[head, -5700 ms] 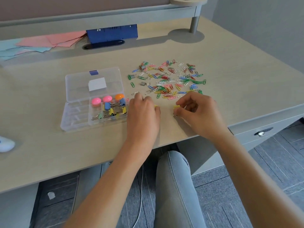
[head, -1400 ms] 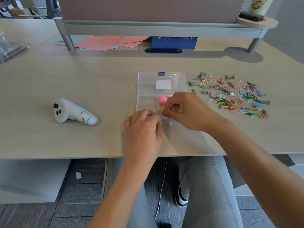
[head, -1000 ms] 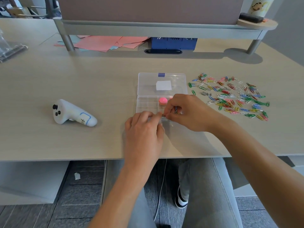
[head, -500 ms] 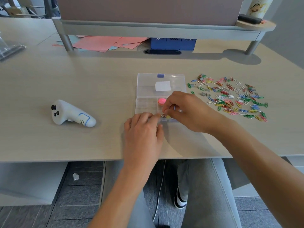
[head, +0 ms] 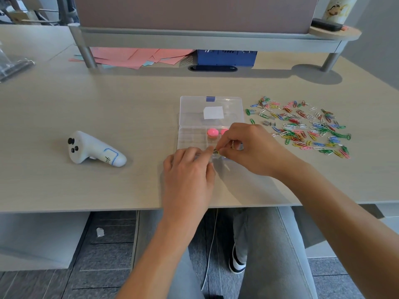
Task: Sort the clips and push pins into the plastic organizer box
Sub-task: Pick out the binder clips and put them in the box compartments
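Observation:
The clear plastic organizer box [head: 191, 138] lies open on the desk, its lid [head: 194, 108] folded back. Two pink push pins [head: 212, 132] show in a rear compartment. A loose pile of coloured paper clips [head: 302, 128] is spread to the right of the box. My left hand [head: 190, 169] rests at the box's front edge, fingers curled. My right hand [head: 252, 147] reaches over the box's front right compartments and hides them. The fingertips of both hands meet on a small yellow and dark clip [head: 216, 151] above the box's front rim.
A white handheld controller [head: 92, 151] lies on the desk to the left. Pink and blue paper sheets [head: 138, 57] and a blue box [head: 226, 57] sit under the raised grey shelf [head: 194, 39] at the back. The desk's front edge is just below my wrists.
Both hands have left the desk in front of the paper clip pile and come over the box's front right part. In the last second they stay there, fingertips working together.

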`<state>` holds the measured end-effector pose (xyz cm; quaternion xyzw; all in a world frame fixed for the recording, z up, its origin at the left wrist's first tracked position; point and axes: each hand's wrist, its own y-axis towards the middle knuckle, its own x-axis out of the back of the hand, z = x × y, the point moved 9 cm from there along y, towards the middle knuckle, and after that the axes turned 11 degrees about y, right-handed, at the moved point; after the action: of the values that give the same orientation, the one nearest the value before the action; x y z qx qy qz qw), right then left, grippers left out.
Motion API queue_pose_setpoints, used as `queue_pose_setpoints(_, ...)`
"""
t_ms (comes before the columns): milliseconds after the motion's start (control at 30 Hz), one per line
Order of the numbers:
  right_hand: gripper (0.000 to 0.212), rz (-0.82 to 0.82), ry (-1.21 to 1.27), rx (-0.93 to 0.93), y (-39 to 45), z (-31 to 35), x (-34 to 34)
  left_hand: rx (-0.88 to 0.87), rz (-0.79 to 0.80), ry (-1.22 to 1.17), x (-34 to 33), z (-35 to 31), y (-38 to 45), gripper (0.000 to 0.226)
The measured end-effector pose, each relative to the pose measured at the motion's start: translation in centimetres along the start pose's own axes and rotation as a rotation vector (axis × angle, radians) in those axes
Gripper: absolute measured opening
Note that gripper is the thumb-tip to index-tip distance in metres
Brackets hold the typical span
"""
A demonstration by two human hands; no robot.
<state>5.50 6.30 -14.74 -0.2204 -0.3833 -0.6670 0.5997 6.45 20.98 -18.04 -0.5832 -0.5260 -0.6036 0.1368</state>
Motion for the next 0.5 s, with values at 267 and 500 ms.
queue_pose_setpoints(267, 0.008, 0.139, -0.069, -0.017, 0.8, 0.1, -1.0, -0.002, -0.015, 0.006, 0.1, 0.0, -0.1, 0.037)
queue_pose_setpoints(500, 0.014, 0.12, -0.214, 0.055, 0.2, 0.6, -1.8, 0.002, -0.005, 0.0, -0.1, 0.0, -0.1, 0.036)
